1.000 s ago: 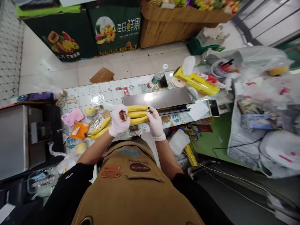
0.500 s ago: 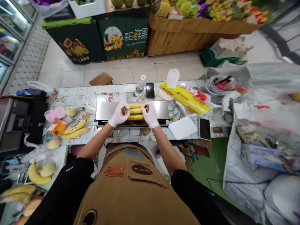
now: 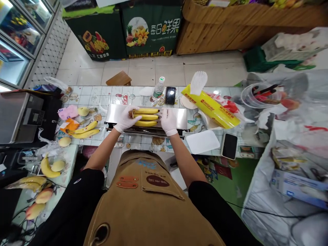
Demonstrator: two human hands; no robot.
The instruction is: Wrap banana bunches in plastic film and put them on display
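Note:
A bunch of three yellow bananas (image 3: 146, 117) lies over a flat silver metal machine (image 3: 180, 118) with a dark front edge. My left hand (image 3: 124, 119), in a white glove, is closed around the brown stem end of the bunch. At the banana tips, a small gap away, is my right hand (image 3: 168, 122), also gloved. Its fingers are curled in together, and whatever may be in them is hidden. Right of the machine lies a white foam tray (image 3: 202, 141).
Behind the machine stand a water bottle (image 3: 159, 88) and a black phone (image 3: 170, 95). A yellow box (image 3: 214, 107) lies to the right, with another phone (image 3: 229, 146) nearer me. More bananas (image 3: 85, 134) are on the left. A scale-like machine (image 3: 20, 116) stands at far left.
My right hand has come off the banana tips and moved slightly right, its fingers curling. My left hand still holds the stem end. The view has shifted.

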